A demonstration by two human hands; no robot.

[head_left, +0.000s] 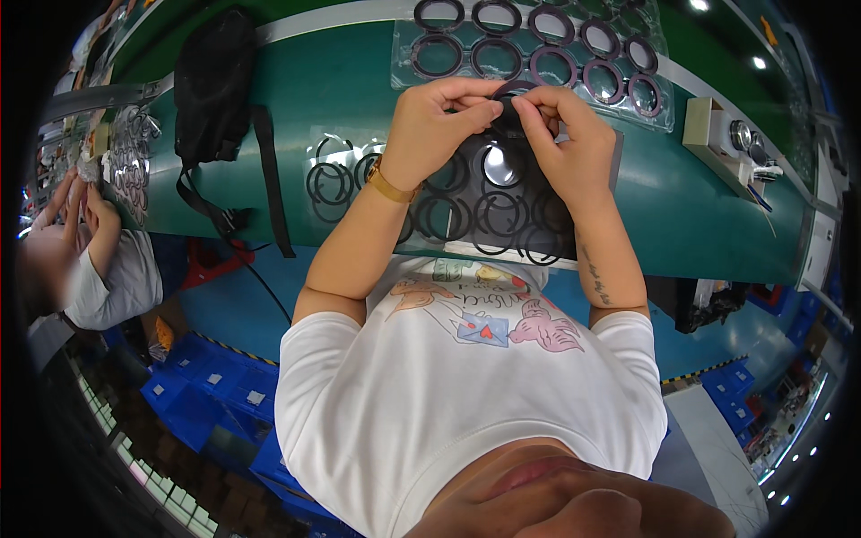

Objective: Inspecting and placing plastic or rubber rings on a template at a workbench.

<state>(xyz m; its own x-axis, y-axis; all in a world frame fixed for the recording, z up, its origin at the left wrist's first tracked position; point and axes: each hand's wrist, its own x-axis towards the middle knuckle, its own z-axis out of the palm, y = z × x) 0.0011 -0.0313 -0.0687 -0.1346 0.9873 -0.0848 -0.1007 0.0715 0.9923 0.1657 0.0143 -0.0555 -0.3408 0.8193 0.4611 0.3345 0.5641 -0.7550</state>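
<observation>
— Shirt (466,394) fills the bottom of my view. What are the fingers doing?

— Both pinch one black ring (513,90), left hand (439,121) and right hand (565,134) together, held above the dark tray (502,211).

— How far along am I?

— I'd judge partway. Most tray pockets carry rings; one pocket (499,166) shows bright and bare. Beyond, the clear tray (538,54) holds two rows of rings, and loose rings (332,179) lie left on the green bench (341,90).

A clear plastic blister tray (405,54) lies on the green bench, a small open cardboard box (704,121) to its right.
</observation>
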